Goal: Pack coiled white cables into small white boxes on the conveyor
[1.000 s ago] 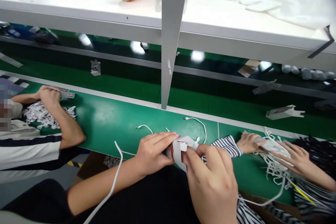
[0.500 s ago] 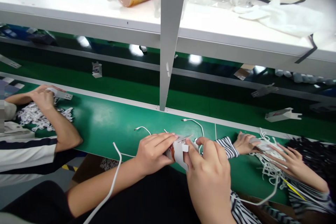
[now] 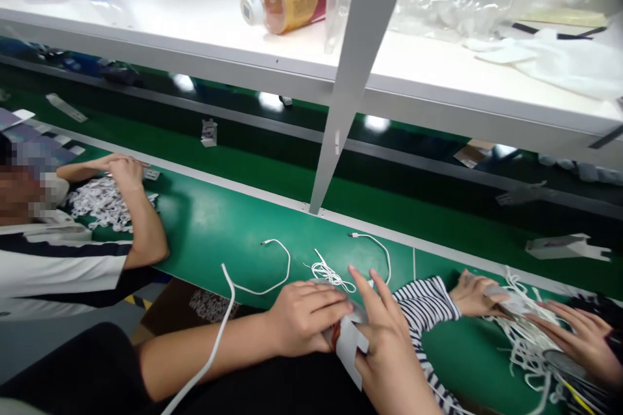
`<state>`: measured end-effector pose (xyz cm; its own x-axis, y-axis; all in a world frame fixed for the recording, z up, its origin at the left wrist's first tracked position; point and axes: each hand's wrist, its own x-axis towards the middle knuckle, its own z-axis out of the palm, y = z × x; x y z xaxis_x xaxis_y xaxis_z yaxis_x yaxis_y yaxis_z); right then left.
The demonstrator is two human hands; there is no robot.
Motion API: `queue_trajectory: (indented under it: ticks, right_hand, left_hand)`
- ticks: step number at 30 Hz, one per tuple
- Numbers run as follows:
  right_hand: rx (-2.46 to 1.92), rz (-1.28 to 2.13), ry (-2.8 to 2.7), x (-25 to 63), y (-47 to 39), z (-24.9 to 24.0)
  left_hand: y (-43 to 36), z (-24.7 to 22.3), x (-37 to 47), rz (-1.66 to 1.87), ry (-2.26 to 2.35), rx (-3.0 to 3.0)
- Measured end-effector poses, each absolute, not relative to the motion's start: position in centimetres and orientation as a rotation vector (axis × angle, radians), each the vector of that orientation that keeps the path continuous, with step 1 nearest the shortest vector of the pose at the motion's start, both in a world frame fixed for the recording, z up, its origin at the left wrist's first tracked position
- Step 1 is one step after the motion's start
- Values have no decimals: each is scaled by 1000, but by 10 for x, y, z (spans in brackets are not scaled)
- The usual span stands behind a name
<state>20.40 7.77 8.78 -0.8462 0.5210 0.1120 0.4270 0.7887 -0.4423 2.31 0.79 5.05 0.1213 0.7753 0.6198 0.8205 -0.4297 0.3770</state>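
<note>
My left hand (image 3: 309,318) is closed around a small white cardboard box (image 3: 348,351) with an orange-brown printed side, held low in front of my body. The box's end flap stands out toward my right hand (image 3: 392,343). That hand is right beside the box and touches it near the flap, its index and middle fingers stretched out and apart. Just beyond my hands, a bundle of thin white cord (image 3: 327,272) lies on the green table (image 3: 219,220). A white cable (image 3: 374,243) with a plug curves to the right of it.
Another white cable (image 3: 287,259) lies to the left. A co-worker's hands (image 3: 126,172) at left are over a pile of white pieces (image 3: 100,201); another's hands (image 3: 474,295) at right are over white cords (image 3: 523,337). A metal post (image 3: 353,97) and shelf (image 3: 195,45) stand ahead.
My view has shifted, so the shelf and table sit further right. My right fingers have come off the box's top and spread out. The cord bundle now shows beyond my hands.
</note>
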Motion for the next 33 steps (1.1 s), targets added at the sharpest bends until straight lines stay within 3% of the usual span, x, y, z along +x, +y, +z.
queue_trajectory:
  ticks: [6,11,17,23,33]
  right_hand:
    - [-1038,305,-2467,207,59,91]
    - [-1135,170,-2576,192,66,83]
    - [-1231,730,-2436,200,73,96]
    - [-1041,580,-2402,216,66,130]
    - [-1170,714,-2262,199,65,109]
  left_hand:
    - [1,42,35,-1232,-1620,-2388]
    - [1,42,39,-1337,-1678,-2395]
    - [2,37,30,-1476,-1838,-2366]
    - [1,37,23,-1744,-1920,-2266]
    - [9,43,24,-1542,-1797,-2238]
